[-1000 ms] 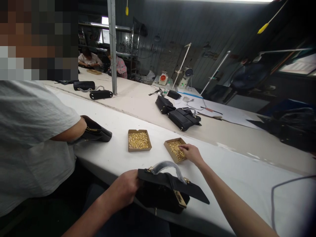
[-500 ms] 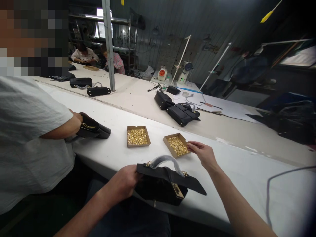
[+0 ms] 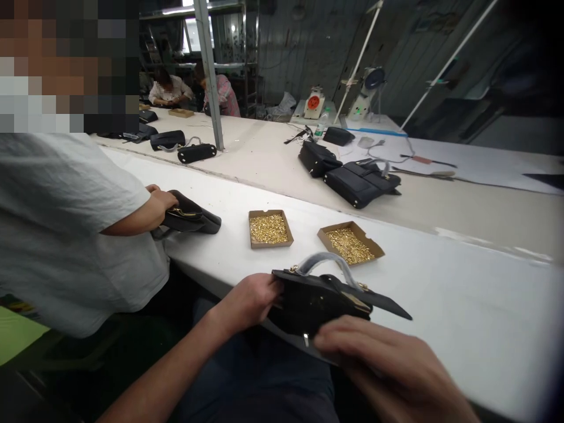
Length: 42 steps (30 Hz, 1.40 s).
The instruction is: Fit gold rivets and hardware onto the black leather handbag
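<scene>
A black handbag (image 3: 317,302) with a plastic-wrapped handle (image 3: 328,258) tilts at the table's near edge. My left hand (image 3: 258,296) is closed around its left end, the fingertips partly hidden behind the bag's edge. A small metal zipper pull (image 3: 306,339) hangs at the bag's lower side. My right hand (image 3: 379,346) is close to the bag's near right side, slightly blurred. Its fingers are pressed together, and whatever is between them is hidden. Beyond the bag stand two shallow cardboard boxes of small gold metal pieces, a right box (image 3: 326,239) and a left box (image 3: 291,235).
To my left, a person in a white shirt (image 3: 118,205) handles a black bag (image 3: 207,223). Several black handbags (image 3: 361,182) lie across the table beyond a metal post (image 3: 211,88). Machines (image 3: 314,103) stand at the back, and two people (image 3: 227,97) sit far off.
My right hand has left the right cardboard box and come back to the handbag's near side. My left hand still grips the bag. The view has turned left.
</scene>
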### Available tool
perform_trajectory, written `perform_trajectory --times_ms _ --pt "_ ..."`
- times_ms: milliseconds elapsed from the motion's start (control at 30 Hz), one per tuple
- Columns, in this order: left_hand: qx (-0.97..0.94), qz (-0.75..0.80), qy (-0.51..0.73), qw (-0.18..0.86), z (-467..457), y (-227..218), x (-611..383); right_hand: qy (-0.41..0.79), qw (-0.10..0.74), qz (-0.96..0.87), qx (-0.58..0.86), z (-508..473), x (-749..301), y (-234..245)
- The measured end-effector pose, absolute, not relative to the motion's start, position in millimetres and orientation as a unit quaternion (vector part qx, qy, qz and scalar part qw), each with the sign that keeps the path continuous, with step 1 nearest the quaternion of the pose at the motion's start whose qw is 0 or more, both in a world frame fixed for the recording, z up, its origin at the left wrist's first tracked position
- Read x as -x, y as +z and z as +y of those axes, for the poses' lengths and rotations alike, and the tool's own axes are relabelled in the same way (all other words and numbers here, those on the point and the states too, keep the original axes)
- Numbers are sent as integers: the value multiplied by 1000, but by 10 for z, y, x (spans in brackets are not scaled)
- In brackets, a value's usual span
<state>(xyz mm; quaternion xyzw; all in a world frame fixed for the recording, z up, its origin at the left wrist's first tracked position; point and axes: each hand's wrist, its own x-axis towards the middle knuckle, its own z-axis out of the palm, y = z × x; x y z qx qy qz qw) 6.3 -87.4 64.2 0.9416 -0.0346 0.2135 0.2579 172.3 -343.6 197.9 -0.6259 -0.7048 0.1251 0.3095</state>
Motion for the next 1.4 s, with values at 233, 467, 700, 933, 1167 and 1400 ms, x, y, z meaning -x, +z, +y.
perform_trajectory --times_ms 233,467,700,933,1167,1400 --pt "-953 -37 213 211 -953 518 12 115 70 -642 754 -2692 -1880 1407" --pt "-941 -56 261 209 -977 479 -36 248 194 -586 746 -2508 -1938 1324" --pt "-945 -61 249 203 -929 532 -112 255 215 -564 755 -2552 -1999 1273" --pt "-942 -47 241 229 -939 526 -127 294 220 -568 737 -2569 -2052 1238" --pt "-938 -31 234 254 -980 522 -108 314 237 -577 716 -2609 -2095 1274" --pt "-937 -41 245 248 -893 463 -166 299 188 -602 716 -2534 -2115 1356"
